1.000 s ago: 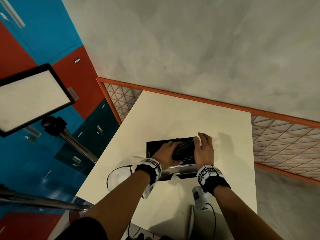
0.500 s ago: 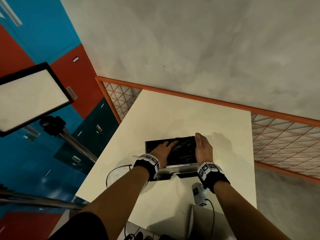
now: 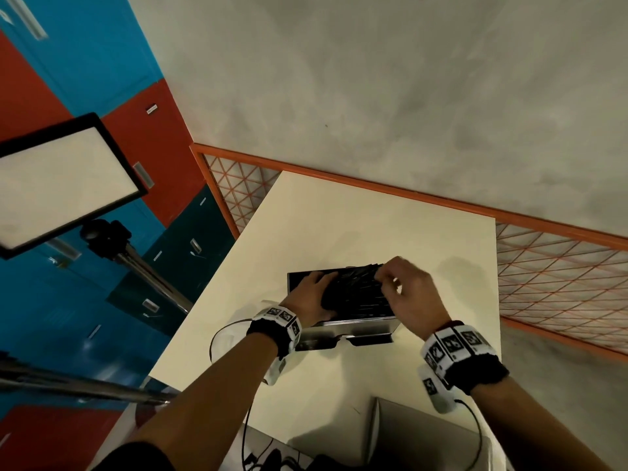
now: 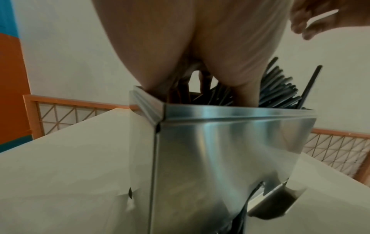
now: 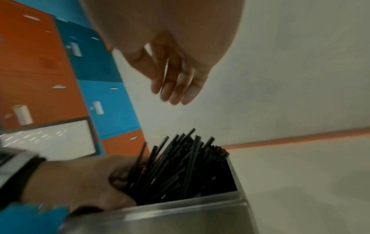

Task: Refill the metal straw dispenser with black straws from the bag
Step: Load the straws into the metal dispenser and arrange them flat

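The metal straw dispenser point(image 3: 360, 326) stands open-topped on the white table point(image 3: 373, 226), full of black straws point(image 3: 360, 294). My left hand point(image 3: 311, 295) reaches into its left end, fingers and thumb curled round the straws' left ends. In the right wrist view the straws point(image 5: 180, 166) fan upward at their right ends above the dispenser rim point(image 5: 190, 210), beside the left hand point(image 5: 86, 182). My right hand point(image 5: 176, 79) hovers just above them, fingers relaxed and holding nothing. The left wrist view shows the dispenser's front point(image 4: 230, 150) and clear plastic film point(image 4: 128, 197), apparently the bag, against its left side.
An orange mesh fence point(image 3: 560, 283) runs along the table's far and right sides. A light panel point(image 3: 61, 185) on a tripod stands to the left, in front of red and blue lockers. A grey box point(image 3: 424, 433) sits at the table's near edge, with cables beside it.
My right hand has lifted off the dispenser's right end and now hovers above the straws. The left hand stays at the left end, and the straws' right ends stick up.
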Available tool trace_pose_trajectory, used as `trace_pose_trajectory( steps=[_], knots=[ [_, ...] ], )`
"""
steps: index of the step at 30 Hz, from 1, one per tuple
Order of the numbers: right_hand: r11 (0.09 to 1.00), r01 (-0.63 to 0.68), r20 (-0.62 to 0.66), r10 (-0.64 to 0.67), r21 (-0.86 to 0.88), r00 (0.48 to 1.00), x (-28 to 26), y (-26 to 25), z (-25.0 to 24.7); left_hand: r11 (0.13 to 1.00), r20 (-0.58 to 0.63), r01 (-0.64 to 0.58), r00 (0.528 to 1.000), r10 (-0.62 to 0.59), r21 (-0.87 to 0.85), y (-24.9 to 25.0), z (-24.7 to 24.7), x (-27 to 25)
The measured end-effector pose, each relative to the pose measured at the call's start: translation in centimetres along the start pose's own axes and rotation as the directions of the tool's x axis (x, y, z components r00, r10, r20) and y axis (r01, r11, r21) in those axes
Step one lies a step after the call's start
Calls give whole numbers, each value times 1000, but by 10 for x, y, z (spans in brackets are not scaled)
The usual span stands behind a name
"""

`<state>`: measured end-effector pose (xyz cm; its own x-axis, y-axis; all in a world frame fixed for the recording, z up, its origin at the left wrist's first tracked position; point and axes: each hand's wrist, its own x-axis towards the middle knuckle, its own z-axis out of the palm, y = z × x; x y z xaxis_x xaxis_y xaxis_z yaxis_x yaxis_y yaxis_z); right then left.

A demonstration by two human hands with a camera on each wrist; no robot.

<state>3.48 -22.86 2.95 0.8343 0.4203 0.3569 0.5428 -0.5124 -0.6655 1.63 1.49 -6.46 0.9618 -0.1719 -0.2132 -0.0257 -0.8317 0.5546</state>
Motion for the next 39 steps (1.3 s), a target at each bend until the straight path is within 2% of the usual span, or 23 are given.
trace_pose_trajectory(
  steps=[1,3,5,8,11,16,20,27,39],
  knots=[
    [995,80,142,-70,-65,987,-4,-2,0,1000,-10,-10,1000,10,-4,-1,-1,-2],
    [913,263,382,-132,-313,915,-11,0,1,999,-14,-34,999,35,12,-3,-2,-7],
    [779,367,541,-43,-508,840,-17,8,5,998,-18,-52,998,53,36,-5,-2,-13],
    [654,432,655,130,-621,744,-19,20,11,995,-58,-75,995,79,60,-4,3,-19],
    [600,465,686,203,-651,698,-12,23,18,994,-118,-64,990,74,85,-5,7,-21],
    [603,463,697,229,-649,679,-7,31,27,998,-145,4,989,5,57,-2,7,-19],
    [621,470,732,263,-627,629,-8,34,29,998,-148,2,989,7,64,-3,7,-17],
    [727,292,736,414,-621,536,12,29,37,998,-149,-3,989,13,67,-6,10,-16],
    [727,102,714,620,-679,325,30,31,51,994,-159,-28,986,45,110,-5,10,-16]
  ],
)
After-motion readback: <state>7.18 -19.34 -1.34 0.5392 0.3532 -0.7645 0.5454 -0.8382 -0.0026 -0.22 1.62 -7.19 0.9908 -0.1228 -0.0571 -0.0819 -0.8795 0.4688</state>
